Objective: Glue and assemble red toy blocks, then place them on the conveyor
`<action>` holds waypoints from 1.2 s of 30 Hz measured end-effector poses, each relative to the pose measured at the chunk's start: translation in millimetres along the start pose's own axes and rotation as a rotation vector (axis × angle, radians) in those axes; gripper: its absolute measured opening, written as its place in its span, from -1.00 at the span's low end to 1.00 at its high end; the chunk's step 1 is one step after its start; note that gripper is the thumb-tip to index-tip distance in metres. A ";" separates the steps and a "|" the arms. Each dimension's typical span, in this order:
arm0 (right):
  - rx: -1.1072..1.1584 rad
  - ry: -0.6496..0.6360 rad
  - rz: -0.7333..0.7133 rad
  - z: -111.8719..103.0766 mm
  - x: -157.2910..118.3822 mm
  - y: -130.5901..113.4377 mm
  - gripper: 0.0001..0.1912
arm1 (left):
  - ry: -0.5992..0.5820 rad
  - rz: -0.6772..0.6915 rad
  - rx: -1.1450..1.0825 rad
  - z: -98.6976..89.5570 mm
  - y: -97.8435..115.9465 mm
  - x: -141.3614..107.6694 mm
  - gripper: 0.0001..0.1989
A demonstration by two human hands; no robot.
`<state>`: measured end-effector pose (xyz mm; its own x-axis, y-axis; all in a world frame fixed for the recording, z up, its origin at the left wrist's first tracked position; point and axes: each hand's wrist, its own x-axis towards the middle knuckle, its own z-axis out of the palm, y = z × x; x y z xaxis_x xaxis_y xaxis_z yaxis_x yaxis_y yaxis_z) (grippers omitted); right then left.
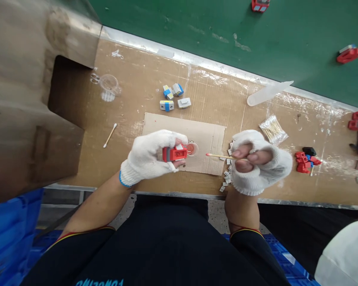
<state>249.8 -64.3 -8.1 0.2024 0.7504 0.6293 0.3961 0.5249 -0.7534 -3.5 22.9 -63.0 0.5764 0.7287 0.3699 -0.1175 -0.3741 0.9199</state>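
My left hand (153, 155), in a white glove, is closed around a small red and grey plastic toy part (175, 153). Just right of that part, a small clear cup (192, 149) with reddish liquid stands on a cardboard sheet (209, 135). My right hand (258, 159) wears a white glove with bare fingertips. Its fingers pinch a cotton swab (219, 155), whose reddened tip points left toward the cup without touching it. Several small grey-white pieces (226, 176) lie beside and partly under the right hand.
Several white and blue blocks (167, 105) lie behind the sheet. A bag of cotton swabs (273, 129), a translucent plastic piece (268, 93) and red parts (304, 162) are on the right. Left are a loose swab (109, 136), a clear cup (109, 83) and a metal housing (65, 99).
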 end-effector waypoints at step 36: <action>-0.420 -0.587 -0.202 17.6 8.4 23.4 -0.84 | 0.191 -0.104 0.014 -20.3 -0.5 6.2 -0.50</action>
<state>245.0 -38.6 -23.9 -0.3752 0.8085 0.4534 0.7074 0.5659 -0.4235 -16.3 39.3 -58.5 0.4214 0.8586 0.2919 -0.0535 -0.2978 0.9531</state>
